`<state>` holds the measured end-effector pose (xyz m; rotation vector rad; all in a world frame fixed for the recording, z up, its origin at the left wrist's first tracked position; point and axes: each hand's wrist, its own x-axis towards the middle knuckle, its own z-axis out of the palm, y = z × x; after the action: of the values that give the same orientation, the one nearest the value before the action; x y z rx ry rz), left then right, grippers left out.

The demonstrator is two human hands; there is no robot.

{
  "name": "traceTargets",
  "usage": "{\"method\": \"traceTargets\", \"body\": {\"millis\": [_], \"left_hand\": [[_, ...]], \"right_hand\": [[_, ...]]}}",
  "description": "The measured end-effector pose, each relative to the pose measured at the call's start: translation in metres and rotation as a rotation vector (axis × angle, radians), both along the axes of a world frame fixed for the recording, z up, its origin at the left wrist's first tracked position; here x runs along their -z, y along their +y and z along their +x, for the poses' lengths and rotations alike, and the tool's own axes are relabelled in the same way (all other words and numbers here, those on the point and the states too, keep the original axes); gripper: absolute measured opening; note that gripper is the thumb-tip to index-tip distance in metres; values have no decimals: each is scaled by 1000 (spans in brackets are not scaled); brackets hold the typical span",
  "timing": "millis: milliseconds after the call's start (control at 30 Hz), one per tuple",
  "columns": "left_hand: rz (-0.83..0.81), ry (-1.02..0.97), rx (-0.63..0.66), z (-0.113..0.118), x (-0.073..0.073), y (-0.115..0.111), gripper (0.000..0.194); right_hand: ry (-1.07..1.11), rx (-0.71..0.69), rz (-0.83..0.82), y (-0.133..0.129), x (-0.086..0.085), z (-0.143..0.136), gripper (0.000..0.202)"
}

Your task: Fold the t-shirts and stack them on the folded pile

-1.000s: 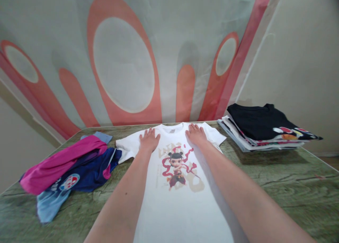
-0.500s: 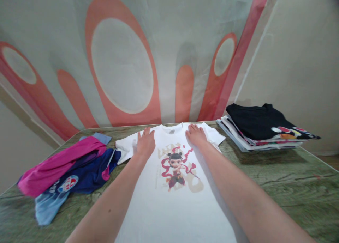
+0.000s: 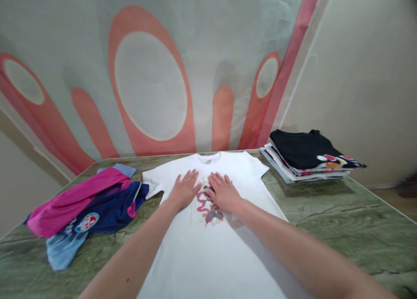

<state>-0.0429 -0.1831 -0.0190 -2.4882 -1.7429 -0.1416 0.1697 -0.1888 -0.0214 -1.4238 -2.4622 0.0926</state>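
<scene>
The white T-shirt (image 3: 211, 229) lay flat on the green table (image 3: 342, 216), collar away from the person, its long axis running towards them. Both the left hand (image 3: 184, 189) and the right hand (image 3: 223, 191) rested open-palmed on the chest print (holding nothing), side by side.

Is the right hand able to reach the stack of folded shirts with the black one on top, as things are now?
Probably yes. The right hand lies flat on the white printed T-shirt, and only bare green table lies between it and the stack of folded shirts; nothing blocks the way.
</scene>
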Motion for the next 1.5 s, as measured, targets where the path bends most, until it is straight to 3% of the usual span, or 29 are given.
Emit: {"method": "traceTargets", "body": {"millis": [67, 200, 367, 500, 600, 733, 833, 1067, 1200, 1333, 1433, 1500], "left_hand": [[-2, 3, 9, -2, 0, 0, 58], [-36, 7, 8, -10, 0, -2, 57], [-55, -10, 44, -27, -5, -4, 57], [-65, 25, 12, -29, -12, -10, 55], [-27, 64, -52, -12, -17, -29, 58], [-92, 16, 139, 16, -19, -69, 63], [-141, -24, 188, 21, -20, -87, 62], [-160, -41, 210, 4, -21, -82, 59], [-174, -2, 144, 10, -27, -84, 56], [-132, 17, 28, 36, -29, -102, 58], [-55, -18, 142, 55, -22, -121, 63], [-18, -20, 212, 57, -16, -130, 64]], "right_hand": [[-8, -2, -25, -13, 1, 11, 60], [-77, 87, -79, -16, 1, 62, 58], [-80, 77, -18, -19, 6, 111, 55], [-57, 53, 25, -22, 10, 117, 54], [-50, 47, 32, -19, 12, 116, 54], [-47, 40, 38, -14, 17, 118, 54], [-34, 19, 32, -12, 19, 123, 54], [5, -38, 15, -10, 22, 134, 52], [-55, 38, 14, -15, 11, 126, 51], [-99, 108, 0, -49, -9, 87, 51], [-54, -121, -1, -88, -15, 50, 57], [-32, -183, -16, -107, -14, 37, 56]]}}
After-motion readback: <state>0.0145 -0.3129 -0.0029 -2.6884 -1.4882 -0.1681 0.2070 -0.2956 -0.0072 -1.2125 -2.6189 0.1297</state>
